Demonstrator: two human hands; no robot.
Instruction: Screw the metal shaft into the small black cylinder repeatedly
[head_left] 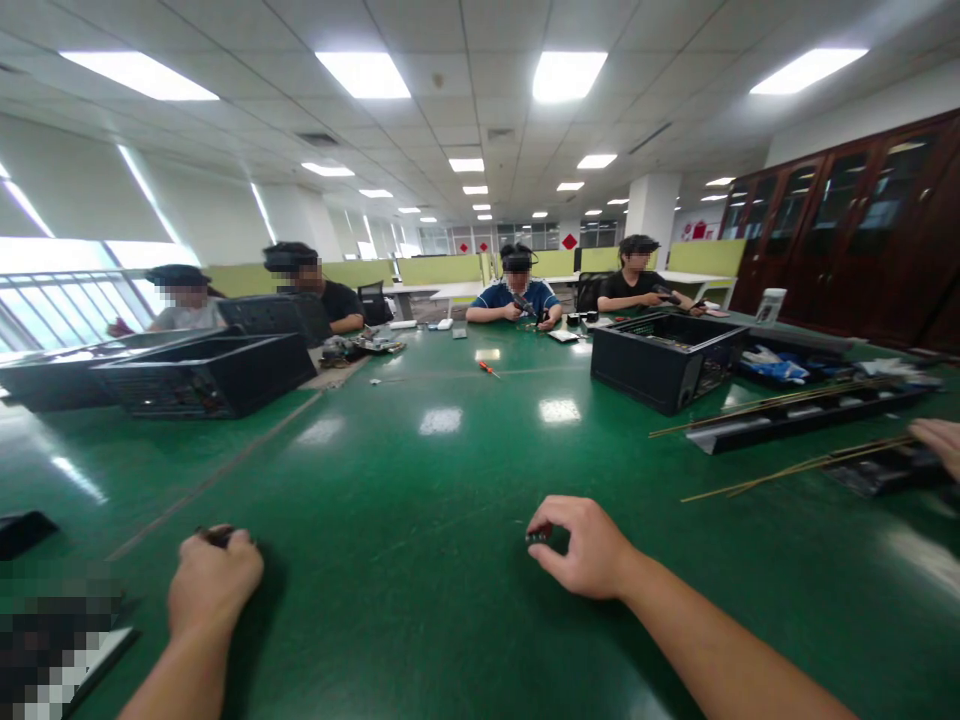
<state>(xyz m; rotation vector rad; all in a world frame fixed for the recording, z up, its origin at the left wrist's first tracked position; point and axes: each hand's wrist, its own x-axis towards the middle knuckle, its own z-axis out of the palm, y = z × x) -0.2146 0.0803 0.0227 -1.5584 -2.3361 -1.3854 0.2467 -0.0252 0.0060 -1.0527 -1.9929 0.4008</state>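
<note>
- Your right hand (581, 545) is making a narrow ring, and its fingertips are pinching a small metallic part (535, 538) over the near middle of the green table (420, 500).
- Your left hand (214, 580), at the near left, is closing around a dark piece (217, 536); the fingers are hiding most of it, so its shape I cannot tell.
- You should be pinching the small metallic part gently but surely, because such a little thing could be slipping easily.
- You should be holding both hands low, so that any fall is staying short.
- The orange screwdriver (489, 369) is lying far, well apart from both hands.
</note>
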